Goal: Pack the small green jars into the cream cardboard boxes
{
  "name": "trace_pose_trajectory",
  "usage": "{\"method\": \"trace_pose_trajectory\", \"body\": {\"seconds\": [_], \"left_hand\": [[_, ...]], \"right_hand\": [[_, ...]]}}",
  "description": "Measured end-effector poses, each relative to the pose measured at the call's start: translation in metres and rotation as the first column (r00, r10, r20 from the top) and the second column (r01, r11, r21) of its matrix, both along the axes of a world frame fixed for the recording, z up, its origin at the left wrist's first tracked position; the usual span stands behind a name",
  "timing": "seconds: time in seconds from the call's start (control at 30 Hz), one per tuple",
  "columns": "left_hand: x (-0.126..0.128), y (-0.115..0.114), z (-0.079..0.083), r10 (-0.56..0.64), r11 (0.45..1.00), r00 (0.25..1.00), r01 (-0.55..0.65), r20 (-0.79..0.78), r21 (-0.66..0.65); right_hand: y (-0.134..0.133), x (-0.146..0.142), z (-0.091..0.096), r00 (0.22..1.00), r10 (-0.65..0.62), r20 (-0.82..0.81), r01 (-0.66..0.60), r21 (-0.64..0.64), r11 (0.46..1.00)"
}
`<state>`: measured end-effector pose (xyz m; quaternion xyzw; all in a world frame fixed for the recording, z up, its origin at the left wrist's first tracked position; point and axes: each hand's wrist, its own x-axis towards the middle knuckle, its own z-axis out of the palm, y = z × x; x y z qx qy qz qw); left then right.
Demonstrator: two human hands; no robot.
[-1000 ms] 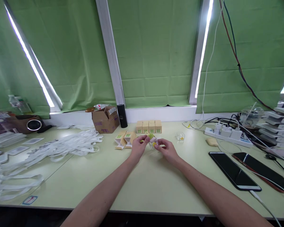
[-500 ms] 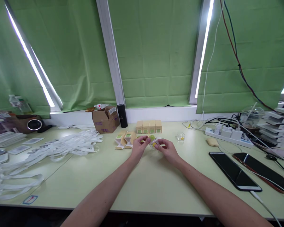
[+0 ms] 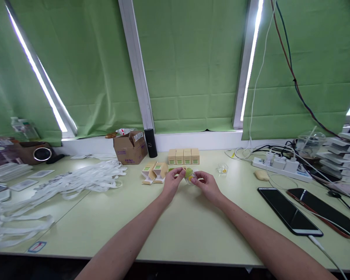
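Over the middle of the table, my left hand [image 3: 172,182] pinches a small green rounded piece [image 3: 189,171], its fingertips hiding part of it. My right hand [image 3: 206,184] grips a small clear plastic case [image 3: 189,179] with a yellow spot, right below the green piece. Whether the green piece sits inside the case or just at its mouth, I cannot tell. A similar clear case [image 3: 222,168] rests to the right. Two small open kraft boxes [image 3: 160,171] stand left of my hands. Behind my hands is a row of several closed kraft boxes [image 3: 183,156].
White straps [image 3: 84,177] spread over the left side. At the back stand a brown carton [image 3: 130,149] and a black cylinder [image 3: 151,143]. On the right lie a phone [image 3: 288,212] on a cable, a second dark phone [image 3: 323,210] and a power strip [image 3: 280,169].
The green piece has turned slightly and shows more of itself above the clear case. Both hands stay in nearly the same place.
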<state>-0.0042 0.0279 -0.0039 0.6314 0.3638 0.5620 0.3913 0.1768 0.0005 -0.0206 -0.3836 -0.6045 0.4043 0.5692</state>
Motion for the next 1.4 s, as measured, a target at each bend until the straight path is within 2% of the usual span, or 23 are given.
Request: {"method": "trace_pose_trajectory", "body": {"seconds": [0.3,0.5,0.7,0.9,1.1,1.27,1.4], "left_hand": [[-0.003,-0.002,0.002,0.017,0.999,0.998,-0.016,0.061,-0.030],[-0.001,-0.004,0.000,-0.058,0.998,0.995,0.058,0.082,-0.006],[0.001,-0.006,-0.003,-0.105,0.991,0.994,0.106,-0.019,0.078],[0.005,-0.012,0.000,-0.115,0.988,0.987,0.126,-0.111,0.094],[0.007,-0.013,0.001,-0.099,0.990,0.989,0.108,-0.106,0.086],[0.006,-0.013,0.002,-0.108,0.990,0.990,0.116,-0.095,0.085],[0.005,-0.014,0.003,-0.112,0.989,0.990,0.119,-0.086,0.082]], "right_hand": [[0.004,0.002,-0.006,1.000,-0.025,-0.018,0.025,0.001,1.000],[0.002,0.003,-0.001,0.995,-0.046,-0.087,0.046,0.002,0.999],[0.000,0.001,0.002,0.993,-0.056,-0.099,0.058,0.013,0.998],[0.003,-0.004,-0.001,0.980,-0.061,-0.190,0.060,-0.010,0.998],[0.002,-0.006,-0.001,0.977,-0.032,-0.210,0.029,-0.019,0.999],[0.001,-0.003,-0.001,0.973,0.016,-0.231,-0.009,0.031,0.999],[-0.002,-0.002,-0.001,0.986,0.014,-0.168,-0.004,0.058,0.998]]}}
